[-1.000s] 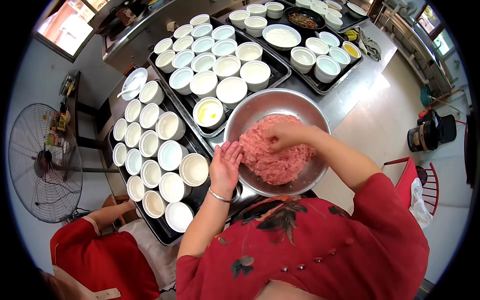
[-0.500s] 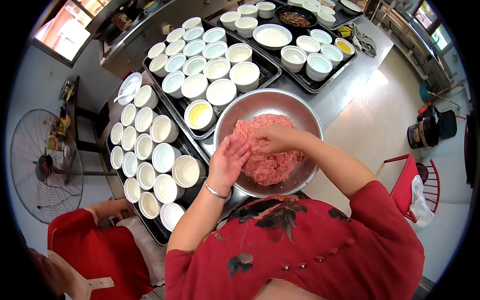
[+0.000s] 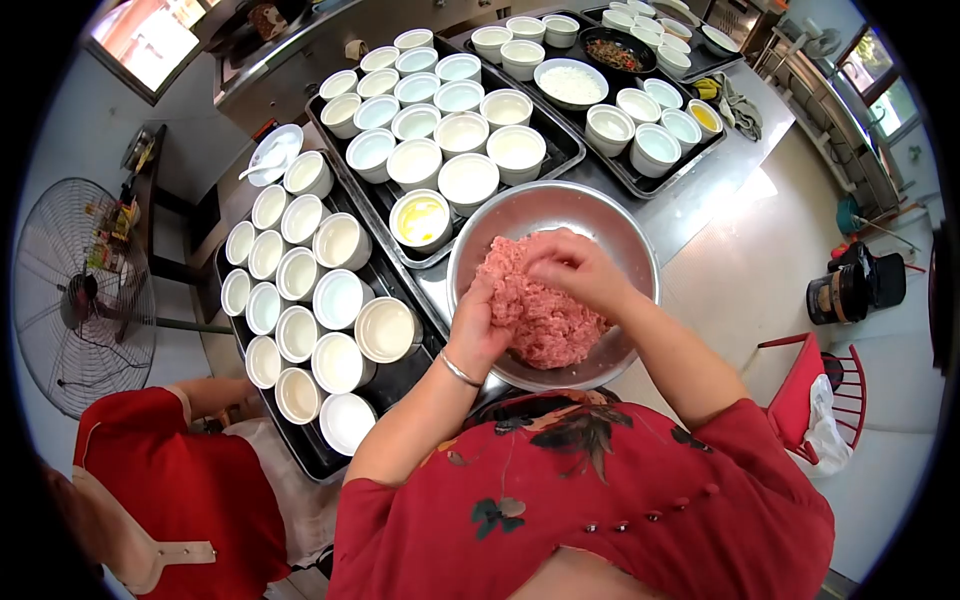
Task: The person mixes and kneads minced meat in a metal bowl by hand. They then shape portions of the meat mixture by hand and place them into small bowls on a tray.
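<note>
A wide steel bowl point(image 3: 640, 225) holds a mound of pink minced meat point(image 3: 555, 335). My left hand point(image 3: 483, 325) is at the bowl's left side, curled round a clump of the meat, with its fingertips hidden by it. Above the mound, my right hand point(image 3: 585, 272) bends its fingers down against the top of the meat, close to the left hand. A ramekin with yellow liquid, perhaps egg point(image 3: 420, 220), stands just left of the bowl.
Black trays point(image 3: 385, 275) of white ramekins point(image 3: 340, 362) lie to the left and behind. The far tray bears a bowl of chopped white food point(image 3: 571, 83) and a dark bowl of mixed bits point(image 3: 613, 48). Another person in a red top point(image 3: 180, 480) stands at left.
My left hand, open with its palm showing before, has closed against a clump of meat. My right hand has shifted slightly right in view. The head view has moved a little.
</note>
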The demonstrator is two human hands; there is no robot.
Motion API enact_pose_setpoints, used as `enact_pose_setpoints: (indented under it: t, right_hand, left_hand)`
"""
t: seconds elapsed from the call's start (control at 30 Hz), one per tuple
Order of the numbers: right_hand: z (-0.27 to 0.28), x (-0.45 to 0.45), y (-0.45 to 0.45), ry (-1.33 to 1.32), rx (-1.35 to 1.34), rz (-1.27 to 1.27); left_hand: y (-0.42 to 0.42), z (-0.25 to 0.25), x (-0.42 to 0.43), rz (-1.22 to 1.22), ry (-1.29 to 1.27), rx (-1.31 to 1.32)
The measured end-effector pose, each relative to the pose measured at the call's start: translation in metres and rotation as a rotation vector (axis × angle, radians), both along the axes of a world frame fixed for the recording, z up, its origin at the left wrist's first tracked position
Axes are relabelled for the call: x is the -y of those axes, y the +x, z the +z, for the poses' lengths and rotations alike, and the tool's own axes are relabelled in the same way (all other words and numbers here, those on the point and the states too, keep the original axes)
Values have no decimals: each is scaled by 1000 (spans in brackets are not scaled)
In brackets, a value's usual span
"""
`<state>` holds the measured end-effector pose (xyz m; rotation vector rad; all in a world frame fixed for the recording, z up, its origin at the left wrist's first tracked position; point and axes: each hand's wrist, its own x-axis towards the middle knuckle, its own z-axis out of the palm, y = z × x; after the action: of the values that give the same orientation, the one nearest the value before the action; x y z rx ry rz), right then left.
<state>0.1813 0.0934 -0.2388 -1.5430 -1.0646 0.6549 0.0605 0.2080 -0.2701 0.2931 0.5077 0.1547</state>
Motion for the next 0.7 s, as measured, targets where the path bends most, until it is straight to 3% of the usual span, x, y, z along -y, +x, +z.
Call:
enact_pose_setpoints:
  t: [0.03,0.07,0.13,0.17,0.2,0.27,0.3,0.4,0.47,0.6,0.67,0.7]
  right_hand:
    - [-13,1,0,-36,-197,-93]
    - [3,1,-9,-39,-195,-100]
    - [35,0,-35,-163,126,16]
    - [27,-2,-38,-66,281,-19]
    - [19,-4,-40,26,441,-72]
    - [14,-3,-33,-272,448,131]
    - [12,-2,-31,-270,452,124]
    - [12,-1,-33,-231,307,102]
    - [13,-1,-35,-242,5,7]
    - [5,1,-34,-208,31,47]
    - [2,1,-37,-262,416,-49]
    - [0,2,-35,-261,418,-52]
  left_hand:
    - [-1,6,1,6,109,-30]
    - [-1,8,2,12,221,-58]
    - [-1,5,-1,-33,306,-20]
    - [-1,4,-2,-72,400,18]
    - [-3,4,-4,-83,400,20]
    - [-5,6,-8,-172,319,17]
    - [-5,7,-7,-178,322,23]
    - [-13,12,-4,-219,287,53]
    - [-19,13,-5,-322,176,76]
    - [-21,1,-9,-369,156,136]
    - [-22,2,-9,-372,303,105]
    - [-21,4,-8,-375,305,108]
